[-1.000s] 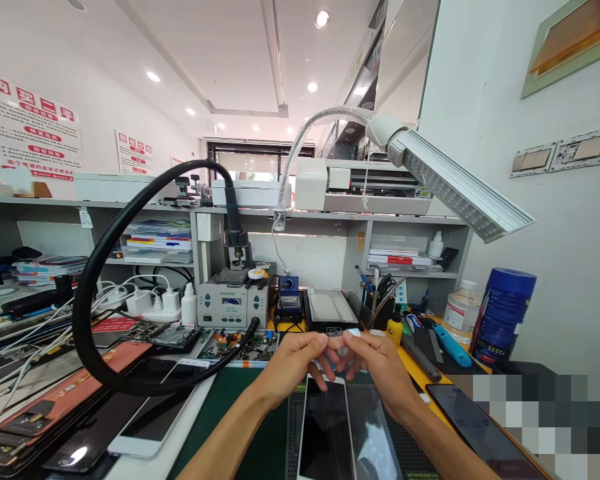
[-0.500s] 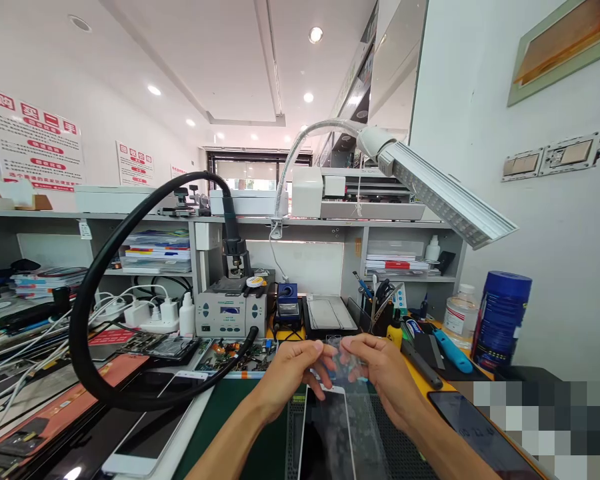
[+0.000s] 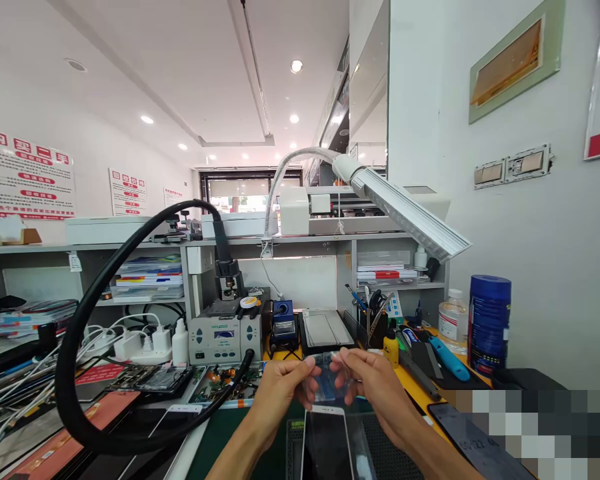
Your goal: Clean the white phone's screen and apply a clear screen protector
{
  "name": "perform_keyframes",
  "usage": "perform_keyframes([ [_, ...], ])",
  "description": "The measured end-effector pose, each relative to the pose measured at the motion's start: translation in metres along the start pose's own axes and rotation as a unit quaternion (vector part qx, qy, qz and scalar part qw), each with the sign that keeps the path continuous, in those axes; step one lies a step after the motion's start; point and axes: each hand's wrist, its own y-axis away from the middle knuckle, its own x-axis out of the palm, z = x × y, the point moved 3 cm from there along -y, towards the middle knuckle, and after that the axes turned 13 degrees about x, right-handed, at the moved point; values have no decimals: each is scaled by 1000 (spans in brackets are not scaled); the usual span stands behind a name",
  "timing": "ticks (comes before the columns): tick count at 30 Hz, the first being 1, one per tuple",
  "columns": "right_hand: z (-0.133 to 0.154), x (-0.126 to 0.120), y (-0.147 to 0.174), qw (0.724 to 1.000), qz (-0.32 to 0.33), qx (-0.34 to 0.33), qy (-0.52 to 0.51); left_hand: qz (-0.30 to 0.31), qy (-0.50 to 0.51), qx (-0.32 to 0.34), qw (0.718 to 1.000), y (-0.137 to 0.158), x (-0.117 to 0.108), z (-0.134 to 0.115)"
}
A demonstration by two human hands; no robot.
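Observation:
My left hand (image 3: 286, 388) and my right hand (image 3: 373, 383) are raised just past the top edge of a white-framed phone (image 3: 329, 441). Between them stretches a clear plastic film (image 3: 329, 379), pinched by thumb and fingers on both sides. It looks bluish where light passes through it. The phone lies with its dark screen up on a black textured mat (image 3: 395, 443). More clear plastic (image 3: 364, 437) shows along the phone's right side; whether it belongs to the same piece I cannot tell.
A thick black hose (image 3: 63, 373) loops at left from the grey rework station (image 3: 225, 340). Circuit boards (image 3: 225, 383) lie before it. At right are a blue-handled tool (image 3: 449, 359), a yellow bottle (image 3: 391, 347), a blue canister (image 3: 489, 323) and another phone (image 3: 480, 433). A lamp (image 3: 410, 210) hangs above.
My view has tilted up and turned a little right. The film between my hands now looks spread flatter and tilted toward me, with both hands still holding it.

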Motion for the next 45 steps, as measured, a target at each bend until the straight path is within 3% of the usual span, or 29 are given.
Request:
perform_keyframes([
  [6,-9,5,-5,999,41,9,0,-30,8,4,1000,-2,-4,3],
  [13,-8,-4,-13,999,26,-12,-25,26,-19,-6,999,-2,5,19],
  [17,-6,0,-10,999,49,0,-19,22,-9,-4,1000,-2,8,23],
  [22,-11,9,-4,993,114,16,34,-41,35,-13,998,-6,-9,19],
  [27,-13,6,-4,991,121,45,43,-172,88,-43,980,-8,-26,13],
  [34,-6,1,-3,986,131,88,49,-215,111,-58,969,-5,-25,13],
  [38,-6,-8,-10,987,101,45,114,-210,121,-60,968,-6,-23,11],
  [45,5,-48,-29,970,-75,-64,224,-240,127,-38,962,-8,-34,8],
])
